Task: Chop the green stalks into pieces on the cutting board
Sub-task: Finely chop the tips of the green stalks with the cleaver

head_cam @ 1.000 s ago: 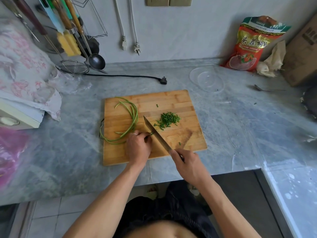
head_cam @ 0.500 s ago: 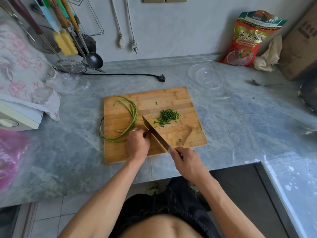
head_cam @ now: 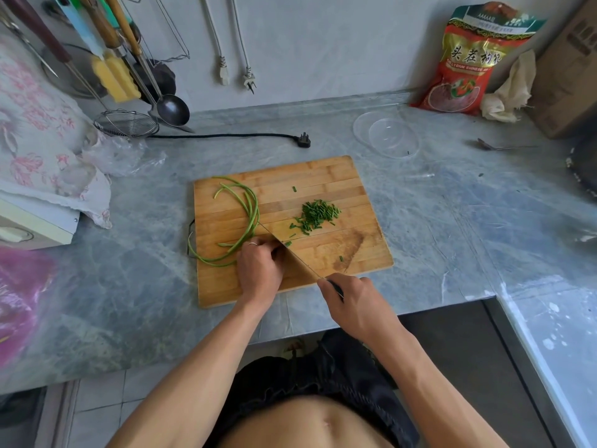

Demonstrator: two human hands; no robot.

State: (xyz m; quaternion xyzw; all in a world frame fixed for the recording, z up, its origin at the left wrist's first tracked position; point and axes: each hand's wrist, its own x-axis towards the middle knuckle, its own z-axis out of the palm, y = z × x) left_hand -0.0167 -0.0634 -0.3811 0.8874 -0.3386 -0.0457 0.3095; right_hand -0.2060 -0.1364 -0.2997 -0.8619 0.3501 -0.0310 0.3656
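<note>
While your left hand curls over the bunched ends of the green stalks near the front left of the bamboo cutting board, its fingers are bent tight and pin the stalks down against the wood. Your right hand is wrapped closed around the handle of the knife, whose blade runs diagonally across the board with its edge just beside your left knuckles.

You look to be partway through, probably less than half done. A small heap of chopped pieces sits right of the blade toward the board's middle, with a few strays scattered nearby. Most of the stalks are uncut: they loop in a long curve up the board's left side, and one bend hangs over the left edge onto the grey marble tabletop. What is left is to feed that length under the blade. A clear plastic bowl waits behind the board.
</note>
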